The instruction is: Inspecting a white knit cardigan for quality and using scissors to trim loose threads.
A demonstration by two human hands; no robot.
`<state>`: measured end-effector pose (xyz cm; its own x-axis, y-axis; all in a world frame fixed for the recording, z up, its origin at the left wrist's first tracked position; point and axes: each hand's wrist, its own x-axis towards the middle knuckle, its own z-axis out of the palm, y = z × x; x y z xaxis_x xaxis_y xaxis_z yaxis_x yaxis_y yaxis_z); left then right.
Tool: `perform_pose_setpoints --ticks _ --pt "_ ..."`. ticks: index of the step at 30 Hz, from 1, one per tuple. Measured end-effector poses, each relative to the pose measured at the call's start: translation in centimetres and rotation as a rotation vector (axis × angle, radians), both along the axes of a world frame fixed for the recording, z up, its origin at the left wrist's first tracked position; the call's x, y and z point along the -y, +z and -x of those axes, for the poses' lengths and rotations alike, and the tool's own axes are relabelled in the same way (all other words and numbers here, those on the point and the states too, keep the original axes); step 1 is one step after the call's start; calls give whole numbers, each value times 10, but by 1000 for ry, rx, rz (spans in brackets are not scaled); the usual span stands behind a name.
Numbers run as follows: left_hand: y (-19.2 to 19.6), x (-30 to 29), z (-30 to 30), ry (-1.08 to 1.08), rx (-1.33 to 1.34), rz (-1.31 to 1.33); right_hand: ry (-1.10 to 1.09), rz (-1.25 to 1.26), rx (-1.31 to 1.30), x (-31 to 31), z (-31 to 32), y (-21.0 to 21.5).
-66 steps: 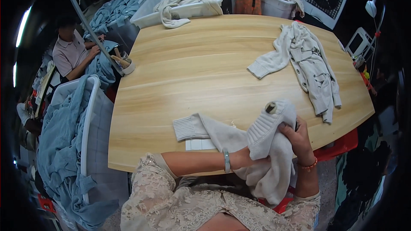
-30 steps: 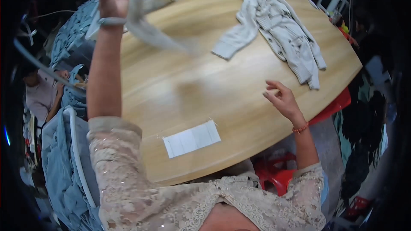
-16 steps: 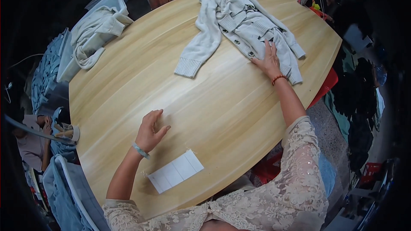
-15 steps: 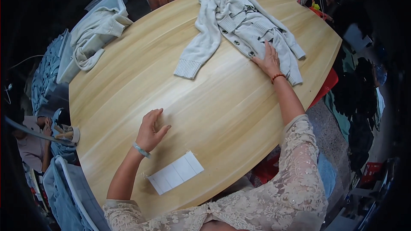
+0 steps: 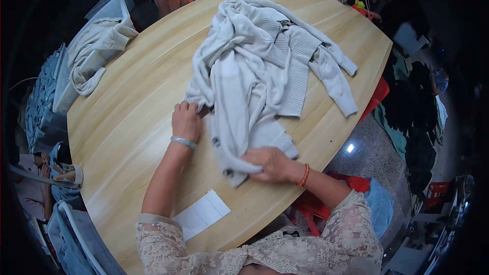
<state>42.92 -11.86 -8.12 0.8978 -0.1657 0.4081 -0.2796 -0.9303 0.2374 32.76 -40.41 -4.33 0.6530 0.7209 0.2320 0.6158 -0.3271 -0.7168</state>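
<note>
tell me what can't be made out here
Head view:
Right hand: exact grip, blurred
Left hand: whether it grips the pale cardigan, hidden by its own back
White sheet: left end, behind left sleeve
Nearest left bin: lower part, cut off by the lower edge

The knitwear (image 5: 257, 74) is matt cloth with ribbed hems. The table (image 5: 147, 86) has a smooth, faintly glossy wood-grain surface; the sheet (image 5: 204, 215) near its front edge resembles matt paper.

From my remote view I record: beige lace top (image 5: 300, 247), floral-patterned; elbow-length sleeves (image 5: 160, 237), the left plain-banded; smooth pale bangle (image 5: 183, 142) behind the left hand (image 5: 187, 121); orange-red beaded bracelet (image 5: 305, 175) behind the right hand (image 5: 275, 165).
</note>
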Motion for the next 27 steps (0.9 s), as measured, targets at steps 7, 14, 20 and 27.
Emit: perform_pose_setpoints --ticks 7,14,20,27 --pt "22 -97 131 285 -138 -139 229 0 -67 20 46 9" --pt "70 -206 296 925 -454 -324 425 0 -202 22 26 40" --pt "171 -187 333 1324 -583 -323 543 -20 -288 69 0 80" --pt "200 -223 365 1454 101 1268 268 -159 -162 173 -89 92"
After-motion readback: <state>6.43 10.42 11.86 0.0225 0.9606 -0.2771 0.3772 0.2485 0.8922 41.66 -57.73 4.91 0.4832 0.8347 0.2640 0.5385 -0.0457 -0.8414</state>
